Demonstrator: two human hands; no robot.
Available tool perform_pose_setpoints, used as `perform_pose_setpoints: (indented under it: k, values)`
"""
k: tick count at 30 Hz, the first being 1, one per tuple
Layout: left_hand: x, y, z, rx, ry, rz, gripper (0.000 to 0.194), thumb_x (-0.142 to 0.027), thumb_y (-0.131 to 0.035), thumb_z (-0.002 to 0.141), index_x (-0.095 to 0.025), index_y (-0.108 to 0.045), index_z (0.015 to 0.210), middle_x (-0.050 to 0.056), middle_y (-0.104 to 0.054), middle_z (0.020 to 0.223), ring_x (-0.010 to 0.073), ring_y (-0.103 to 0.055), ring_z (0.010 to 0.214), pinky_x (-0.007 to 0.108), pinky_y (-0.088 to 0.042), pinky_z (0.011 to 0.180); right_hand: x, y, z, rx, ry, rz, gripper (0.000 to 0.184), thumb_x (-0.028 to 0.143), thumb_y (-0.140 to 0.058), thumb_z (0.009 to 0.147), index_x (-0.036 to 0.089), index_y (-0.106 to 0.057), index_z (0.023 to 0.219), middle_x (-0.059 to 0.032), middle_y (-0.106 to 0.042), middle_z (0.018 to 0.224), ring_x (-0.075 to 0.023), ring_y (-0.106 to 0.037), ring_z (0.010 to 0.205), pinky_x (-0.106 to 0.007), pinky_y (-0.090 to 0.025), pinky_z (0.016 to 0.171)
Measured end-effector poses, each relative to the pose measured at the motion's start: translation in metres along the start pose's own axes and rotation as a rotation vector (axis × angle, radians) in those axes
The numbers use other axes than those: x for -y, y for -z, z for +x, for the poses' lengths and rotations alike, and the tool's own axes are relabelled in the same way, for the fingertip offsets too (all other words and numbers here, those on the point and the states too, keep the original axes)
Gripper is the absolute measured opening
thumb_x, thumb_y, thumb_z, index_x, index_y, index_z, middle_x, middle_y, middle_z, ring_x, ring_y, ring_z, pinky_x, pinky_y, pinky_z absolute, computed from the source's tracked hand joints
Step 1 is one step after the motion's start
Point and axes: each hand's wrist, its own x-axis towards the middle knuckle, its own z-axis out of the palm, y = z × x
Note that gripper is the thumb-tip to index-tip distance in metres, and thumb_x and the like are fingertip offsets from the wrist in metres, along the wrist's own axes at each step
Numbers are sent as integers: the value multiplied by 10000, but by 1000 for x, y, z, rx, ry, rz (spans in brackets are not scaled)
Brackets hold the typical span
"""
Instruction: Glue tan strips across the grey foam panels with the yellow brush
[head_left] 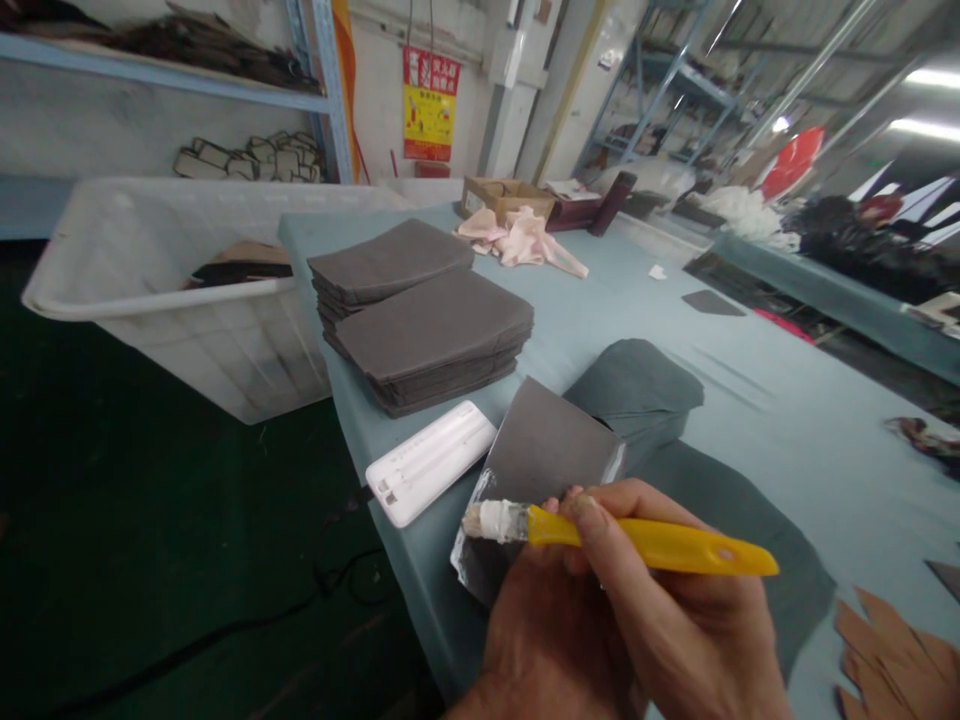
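My right hand (675, 610) is closed around the yellow handle of a paintbrush (652, 542). White paste coats its ferrule and bristles, which are over the left edge of a dark grey flat piece (555, 430). White smears run along this piece's left and right edges. My left hand (559, 620) lies under the right one and grips the near part of the piece; most of its fingers are hidden. Beside the piece, at the table edge, is a white slim device (431, 463). Teal-grey pieces (637, 385) lie stacked just behind and to the right.
Two stacks of dark grey pieces (442, 325) stand on the blue-covered table (750, 390). Pink cloth (525, 238) and a cardboard box (506, 195) sit farther back. Brown pieces (892, 650) lie at lower right. A white bin (217, 335) stands left, and a cable (225, 635) crosses the floor.
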Motion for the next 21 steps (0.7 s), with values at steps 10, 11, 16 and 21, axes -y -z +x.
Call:
perform_pose_setpoints:
  k: [10, 11, 16, 21]
  values:
    - [-2, 31, 2, -167, -104, 128, 700, -450, -634, 968, -76, -493, 1543, 182, -582, 1543, 341, -568, 1437, 446, -498, 1204, -6, -2, 38, -63, 170, -129, 236, 360, -683, 944, 233, -721, 749, 30, -674, 624, -103, -595, 496, -178, -470, 450]
    - [-2, 32, 3, -141, -104, 126, 752, -493, -671, 940, -80, -496, 1543, 195, -582, 1539, 353, -586, 1418, 453, -520, 1182, -7, -3, 42, -73, 167, -129, 243, 365, -682, 942, 230, -715, 742, 32, -660, 604, -103, -580, 483, -179, -457, 437]
    - [-1, 26, 1, 1, -30, 76, 815, -616, -760, 848, -106, -599, 1464, 241, -596, 1509, 380, -627, 1370, 476, -593, 1105, -15, -4, 64, -125, 225, -255, 268, 398, -672, 938, 225, -707, 737, 24, -669, 623, -103, -568, 496, -198, -430, 448]
    - [-1, 21, -4, -81, -28, 110, 733, -617, -696, 898, -64, -651, 1377, 273, -618, 1465, 370, -620, 1375, 436, -594, 1103, -19, 0, 87, -163, 258, -366, 293, 432, -645, 929, 228, -712, 730, 6, -679, 624, -124, -580, 520, -231, -415, 466]
